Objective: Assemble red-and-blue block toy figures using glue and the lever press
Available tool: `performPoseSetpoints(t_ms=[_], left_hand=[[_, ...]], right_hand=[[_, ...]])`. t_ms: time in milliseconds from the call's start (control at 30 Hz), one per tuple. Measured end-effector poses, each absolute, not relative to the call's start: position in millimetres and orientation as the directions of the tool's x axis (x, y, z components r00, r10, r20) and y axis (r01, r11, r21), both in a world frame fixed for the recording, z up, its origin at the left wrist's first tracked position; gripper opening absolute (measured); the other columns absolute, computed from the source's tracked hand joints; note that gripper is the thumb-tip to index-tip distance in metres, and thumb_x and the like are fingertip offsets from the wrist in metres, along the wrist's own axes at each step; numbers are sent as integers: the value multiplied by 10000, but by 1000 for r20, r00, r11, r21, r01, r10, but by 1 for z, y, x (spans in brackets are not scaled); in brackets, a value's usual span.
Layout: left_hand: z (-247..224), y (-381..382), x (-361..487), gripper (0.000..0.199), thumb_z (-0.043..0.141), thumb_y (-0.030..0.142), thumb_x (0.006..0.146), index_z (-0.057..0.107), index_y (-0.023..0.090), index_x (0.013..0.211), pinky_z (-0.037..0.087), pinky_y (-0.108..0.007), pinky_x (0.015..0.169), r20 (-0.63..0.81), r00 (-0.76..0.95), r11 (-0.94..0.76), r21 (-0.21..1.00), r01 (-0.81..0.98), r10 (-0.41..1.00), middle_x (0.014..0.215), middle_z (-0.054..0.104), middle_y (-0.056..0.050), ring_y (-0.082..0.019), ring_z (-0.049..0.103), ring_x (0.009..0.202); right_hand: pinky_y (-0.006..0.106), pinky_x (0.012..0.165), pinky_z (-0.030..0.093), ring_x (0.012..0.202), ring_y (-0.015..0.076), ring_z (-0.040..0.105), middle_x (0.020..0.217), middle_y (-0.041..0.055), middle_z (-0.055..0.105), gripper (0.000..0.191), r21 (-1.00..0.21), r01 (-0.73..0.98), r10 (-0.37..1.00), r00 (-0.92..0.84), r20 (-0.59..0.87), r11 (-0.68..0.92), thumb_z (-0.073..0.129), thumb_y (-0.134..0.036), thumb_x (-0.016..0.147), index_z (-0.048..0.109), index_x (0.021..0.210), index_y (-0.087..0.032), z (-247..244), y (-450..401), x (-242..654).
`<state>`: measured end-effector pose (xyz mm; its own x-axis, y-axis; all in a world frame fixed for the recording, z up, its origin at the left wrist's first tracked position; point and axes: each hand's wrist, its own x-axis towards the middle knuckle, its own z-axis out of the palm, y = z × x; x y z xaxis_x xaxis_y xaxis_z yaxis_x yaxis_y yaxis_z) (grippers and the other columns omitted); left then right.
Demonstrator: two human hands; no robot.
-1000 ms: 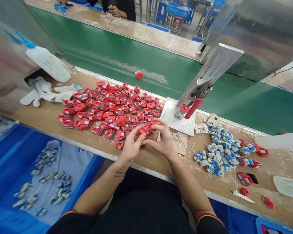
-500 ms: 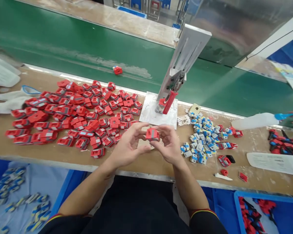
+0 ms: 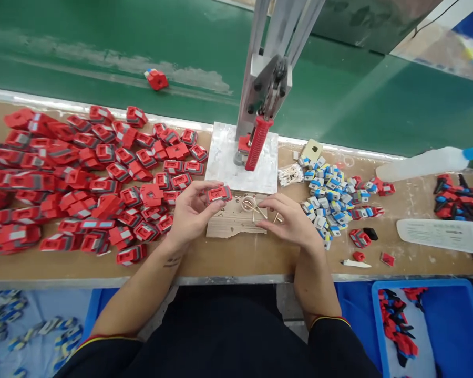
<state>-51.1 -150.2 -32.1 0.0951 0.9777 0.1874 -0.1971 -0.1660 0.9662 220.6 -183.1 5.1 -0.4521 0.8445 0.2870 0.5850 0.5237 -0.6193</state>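
My left hand (image 3: 191, 212) pinches a red plastic part (image 3: 219, 193) with a grey band, its hollow side turned up, above a piece of cardboard (image 3: 224, 227). On that cardboard lie a small round dish or ring (image 3: 247, 203) and several cotton swabs (image 3: 254, 214). My right hand (image 3: 287, 218) hovers at the cardboard's right side, thumb and forefinger apart around the swab ends. Whether it touches one I cannot tell. A metal press with a red handle (image 3: 259, 143) stands behind both hands on a metal plate (image 3: 220, 157), with a red part beneath it.
Many red parts (image 3: 102, 184) cover the bench on the left. To the right are a bundle of cotton swabs (image 3: 290, 174), a heap of white-and-blue parts (image 3: 329, 194), a knife (image 3: 356, 263) and a plastic bottle (image 3: 421, 167). A blue bin (image 3: 453, 325) sits below.
My hands have parted: the left keeps the red part, now tilted and further left, while the right has let go and moved right to the swabs. The view has shifted closer.
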Motion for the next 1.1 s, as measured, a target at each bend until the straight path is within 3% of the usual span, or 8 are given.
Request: performPoseSetpoints(t_ms=[133, 267, 400, 600, 733, 867, 1100], left_hand=[[-37, -159, -46, 360, 933, 381, 851, 770, 216, 1126, 707, -363, 934, 101, 73, -89, 985, -145, 992, 1189, 814, -96, -220, 826, 1004], [-39, -162, -43, 418, 950, 393, 824, 773, 213, 1158, 710, -358, 928, 78, 85, -66, 989, -136, 993, 1167, 822, -91, -226, 832, 1007], [-39, -162, -42, 425, 937, 421, 837, 761, 195, 1152, 712, -370, 929, 57, 93, -45, 991, -124, 994, 1142, 820, -93, -236, 834, 1007], [-38, -163, -44, 478, 949, 439, 827, 726, 214, 1184, 714, -353, 919, 63, 46, -59, 996, -73, 997, 1166, 807, -90, -236, 824, 1046], [-38, -163, -44, 454, 951, 411, 827, 713, 213, 1159, 710, -337, 916, 83, 40, -79, 993, -85, 996, 1179, 804, -82, -222, 826, 1040], [-37, -164, -41, 385, 941, 374, 843, 744, 215, 1132, 700, -328, 938, 94, 67, -86, 989, -122, 993, 1146, 816, -72, -211, 831, 1023], [-36, -163, -43, 371, 943, 365, 845, 766, 217, 1135, 703, -360, 952, 120, 65, -113, 988, -105, 991, 1116, 813, -68, -221, 826, 1010]], right_hand=[[371, 828, 632, 912, 239, 758, 990, 70, 812, 93, -654, 587, 871, -413, 265, 478, 708, -269, 1031, 793, 1066, -277, -8, -179, 213], [393, 799, 635, 887, 237, 760, 982, 58, 838, 108, -654, 560, 860, -367, 354, 509, 708, -235, 1023, 797, 1011, -295, -16, -173, 208], [412, 831, 651, 908, 237, 772, 987, 53, 859, 103, -702, 541, 886, -303, 351, 463, 720, -221, 1010, 795, 1011, -292, -22, -170, 200], [366, 716, 625, 792, 208, 754, 859, 29, 851, 99, -721, 540, 900, -217, 379, 434, 756, -200, 970, 786, 915, -278, -21, -170, 193], [303, 607, 535, 675, 156, 678, 829, 7, 834, 84, -790, 486, 918, -75, 389, 375, 783, -192, 934, 772, 890, -263, -15, -174, 201], [288, 570, 489, 605, 137, 621, 751, -8, 794, 67, -865, 432, 952, 46, 304, 255, 789, -214, 893, 758, 841, -243, -15, -175, 205], [262, 540, 443, 559, 115, 569, 677, -27, 748, 64, -886, 430, 972, 70, 224, 173, 793, -217, 852, 757, 801, -231, -18, -172, 203]])
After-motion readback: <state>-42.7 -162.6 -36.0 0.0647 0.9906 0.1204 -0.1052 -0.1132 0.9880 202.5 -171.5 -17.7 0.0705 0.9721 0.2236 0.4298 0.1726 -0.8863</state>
